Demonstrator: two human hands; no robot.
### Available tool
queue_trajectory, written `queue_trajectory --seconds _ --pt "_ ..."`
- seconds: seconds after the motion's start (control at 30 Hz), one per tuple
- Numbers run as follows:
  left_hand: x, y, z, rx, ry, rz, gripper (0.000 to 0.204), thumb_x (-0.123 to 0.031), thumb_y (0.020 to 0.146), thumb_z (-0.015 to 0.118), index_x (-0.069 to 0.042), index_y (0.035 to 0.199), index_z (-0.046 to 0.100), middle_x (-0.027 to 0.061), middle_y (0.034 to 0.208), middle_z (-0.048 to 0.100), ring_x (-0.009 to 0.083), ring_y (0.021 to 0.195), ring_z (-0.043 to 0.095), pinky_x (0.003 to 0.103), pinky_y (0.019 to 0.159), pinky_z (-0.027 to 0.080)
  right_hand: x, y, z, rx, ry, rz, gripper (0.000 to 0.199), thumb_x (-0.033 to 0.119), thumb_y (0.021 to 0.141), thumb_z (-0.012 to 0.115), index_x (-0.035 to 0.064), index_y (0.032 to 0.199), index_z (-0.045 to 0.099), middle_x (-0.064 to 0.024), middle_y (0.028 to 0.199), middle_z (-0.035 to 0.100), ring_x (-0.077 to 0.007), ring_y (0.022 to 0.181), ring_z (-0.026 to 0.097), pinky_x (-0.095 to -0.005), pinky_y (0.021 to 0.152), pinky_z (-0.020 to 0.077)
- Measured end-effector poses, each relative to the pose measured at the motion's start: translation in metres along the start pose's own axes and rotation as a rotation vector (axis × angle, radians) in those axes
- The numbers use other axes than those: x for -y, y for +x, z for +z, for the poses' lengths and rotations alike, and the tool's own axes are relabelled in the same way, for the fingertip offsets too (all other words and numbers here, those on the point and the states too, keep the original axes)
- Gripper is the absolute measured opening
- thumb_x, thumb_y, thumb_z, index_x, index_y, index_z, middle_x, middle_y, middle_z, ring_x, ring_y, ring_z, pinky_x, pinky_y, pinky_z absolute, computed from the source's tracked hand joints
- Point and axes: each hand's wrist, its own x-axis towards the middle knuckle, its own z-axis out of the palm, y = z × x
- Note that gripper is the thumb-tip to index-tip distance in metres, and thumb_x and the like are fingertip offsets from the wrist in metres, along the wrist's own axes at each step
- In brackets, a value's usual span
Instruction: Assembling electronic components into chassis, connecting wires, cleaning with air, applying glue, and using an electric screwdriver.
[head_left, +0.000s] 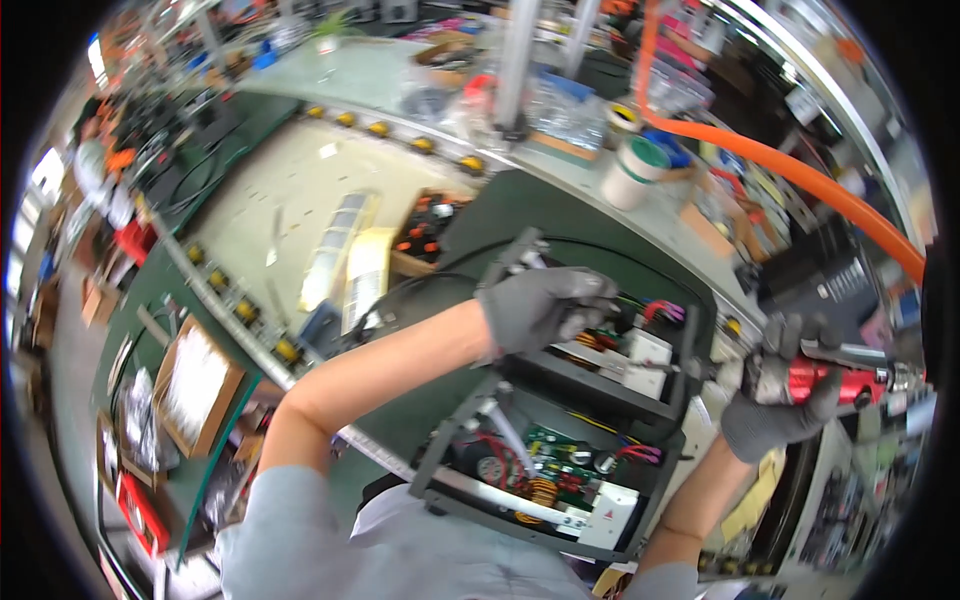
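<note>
My right hand (775, 425), in a grey glove, grips a red power tool (855, 385) off to the right, its metal end pointing right. My left hand (545, 308), also gloved, reaches over the farther open equipment chassis (600, 393). Its fingers are curled; whatever they hold is hidden. Inside that chassis show white blocks (647, 362), wires and a copper-coloured coil. A second open chassis (432, 480) sits nearer to my body, holding a green circuit board (560, 455), a coil (540, 495) and a white plate (610, 515) with a red mark.
A thick orange hose (790, 165) curves down on the right. Beyond the chassis are a white bucket (630, 175) and a box of black and orange parts (410, 250). Yellow rollers (245, 310) line the conveyor edge. A cardboard tray (210, 435) stands on the left table.
</note>
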Motion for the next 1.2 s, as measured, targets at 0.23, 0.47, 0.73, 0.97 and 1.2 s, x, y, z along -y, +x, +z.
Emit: queue_trajectory --seconds 0.23,0.47,0.73,0.97,1.2 --pt "0.015 0.031 0.02 0.017 0.116 -0.201 0.033 -0.027 0.091 0.057 -0.003 0.113 0.052 -0.0013 0.088 0.053 0.0042 0.07 0.048 0.015 0.054 0.04 0.013 0.01 0.01 -0.267 -0.096 -0.242 0.035 0.023 0.079 0.066 0.0043 0.104 0.049 -0.0097 0.099 0.052 -0.0226 0.09 0.053 -0.0353 0.078 0.0453" --pt "0.015 0.033 0.017 0.074 0.058 -0.243 0.031 -0.026 0.088 0.061 -0.006 0.11 0.053 -0.0009 0.092 0.055 0.0039 0.075 0.052 0.014 0.061 0.045 -0.002 -0.003 -0.013 -0.251 -0.083 -0.212 0.039 0.026 0.081 0.061 0.0044 0.112 0.052 -0.0148 0.103 0.058 -0.0257 0.086 0.06 -0.0375 0.074 0.0513" --pt "0.023 0.034 0.012 0.093 0.134 -0.051 0.017 -0.022 0.088 0.059 -0.007 0.093 0.055 -0.0019 0.075 0.051 0.0024 0.061 0.046 0.014 0.053 0.04 -0.004 -0.011 -0.019 -0.283 0.042 -0.083 0.041 0.026 0.079 0.063 0.0026 0.11 0.051 -0.0125 0.105 0.053 -0.0226 0.087 0.053 -0.0368 0.08 0.0441" --pt "0.023 0.026 0.01 0.019 0.176 -0.096 0.034 -0.036 0.087 0.062 -0.006 0.103 0.058 0.002 0.079 0.059 0.0018 0.056 0.045 0.014 0.047 0.038 -0.017 -0.002 -0.022 -0.372 -0.047 -0.18 0.038 0.021 0.077 0.063 -0.0026 0.103 0.049 -0.0073 0.097 0.046 -0.0181 0.082 0.041 -0.033 0.074 0.0351" --pt "0.03 0.035 0.011 0.093 0.077 -0.148 0.034 -0.039 0.087 0.061 -0.006 0.095 0.057 0.0037 0.077 0.06 0.0027 0.055 0.047 0.014 0.043 0.037 -0.008 0.0 -0.016 -0.342 -0.169 -0.177 0.038 0.028 0.078 0.059 -0.0022 0.101 0.052 -0.0069 0.09 0.046 -0.0187 0.081 0.042 -0.0302 0.074 0.0372"
